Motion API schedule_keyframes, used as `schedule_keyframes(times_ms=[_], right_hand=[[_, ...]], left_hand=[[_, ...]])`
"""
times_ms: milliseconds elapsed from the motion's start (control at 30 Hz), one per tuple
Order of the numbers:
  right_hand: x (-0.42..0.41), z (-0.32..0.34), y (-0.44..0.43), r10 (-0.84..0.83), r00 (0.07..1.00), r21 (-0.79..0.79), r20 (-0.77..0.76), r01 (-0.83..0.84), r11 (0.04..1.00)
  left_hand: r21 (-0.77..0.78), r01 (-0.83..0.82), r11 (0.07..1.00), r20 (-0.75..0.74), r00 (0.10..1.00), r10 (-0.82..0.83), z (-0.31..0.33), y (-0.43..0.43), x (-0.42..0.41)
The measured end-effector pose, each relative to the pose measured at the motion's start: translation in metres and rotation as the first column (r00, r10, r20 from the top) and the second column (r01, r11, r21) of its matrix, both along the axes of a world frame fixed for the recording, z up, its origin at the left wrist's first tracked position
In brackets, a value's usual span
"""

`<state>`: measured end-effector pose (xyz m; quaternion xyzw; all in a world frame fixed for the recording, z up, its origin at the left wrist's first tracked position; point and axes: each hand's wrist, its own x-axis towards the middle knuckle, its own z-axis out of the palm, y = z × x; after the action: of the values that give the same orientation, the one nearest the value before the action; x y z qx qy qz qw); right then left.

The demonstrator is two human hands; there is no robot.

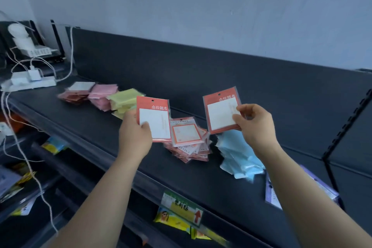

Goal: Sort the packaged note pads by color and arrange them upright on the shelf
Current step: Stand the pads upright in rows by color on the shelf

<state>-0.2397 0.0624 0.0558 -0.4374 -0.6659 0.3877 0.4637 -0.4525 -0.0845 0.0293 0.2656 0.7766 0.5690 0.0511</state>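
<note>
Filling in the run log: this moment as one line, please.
left hand: holds red pad pack | right hand: holds second red pad pack | shelf: red pile, blue pile loose

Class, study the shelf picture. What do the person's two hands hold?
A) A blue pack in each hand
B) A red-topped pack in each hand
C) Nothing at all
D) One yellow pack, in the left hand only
B: the left hand grips one red-topped pack, and the right hand pinches a second red-topped pack, both held above the shelf.
</note>
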Motion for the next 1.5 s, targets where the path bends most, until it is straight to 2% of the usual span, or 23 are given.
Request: schedule_keyframes(times_ms=[333, 700, 867, 1100, 1300, 1500], right_hand=[[-0.032, 0.002, -0.005, -0.107, 0.994, 0.026, 0.034, 0.106, 0.994], [-0.074, 0.001, -0.016, -0.060, 0.992, 0.057, 0.108, 0.054, 0.997], [-0.105, -0.003, -0.019, 0.035, 0.994, 0.065, 0.105, -0.042, 0.997], [-0.165, -0.011, -0.035, 0.175, 0.983, 0.025, 0.057, -0.177, 0.984], [-0.240, -0.007, -0.046, 0.235, 0.971, 0.026, 0.047, -0.237, 0.971], [-0.337, 0.005, -0.057, 0.222, 0.973, 0.037, 0.068, -0.225, 0.974]], left_hand=[[-0.007, 0.112, 0.994, -0.036, 0.993, -0.112, -0.004, 0.019, -0.044], [0.028, 0.161, 0.987, -0.015, 0.987, -0.160, -0.005, 0.002, -0.060], [0.045, 0.091, 0.995, -0.030, 0.995, -0.090, -0.008, -0.015, -0.070], [0.067, -0.041, 0.997, 0.070, 0.997, 0.036, -0.010, -0.046, -0.112], [0.117, -0.160, 0.980, 0.060, 0.986, 0.154, 0.001, -0.065, -0.193], [0.053, -0.149, 0.987, -0.034, 0.988, 0.151, 0.012, -0.060, -0.299]])
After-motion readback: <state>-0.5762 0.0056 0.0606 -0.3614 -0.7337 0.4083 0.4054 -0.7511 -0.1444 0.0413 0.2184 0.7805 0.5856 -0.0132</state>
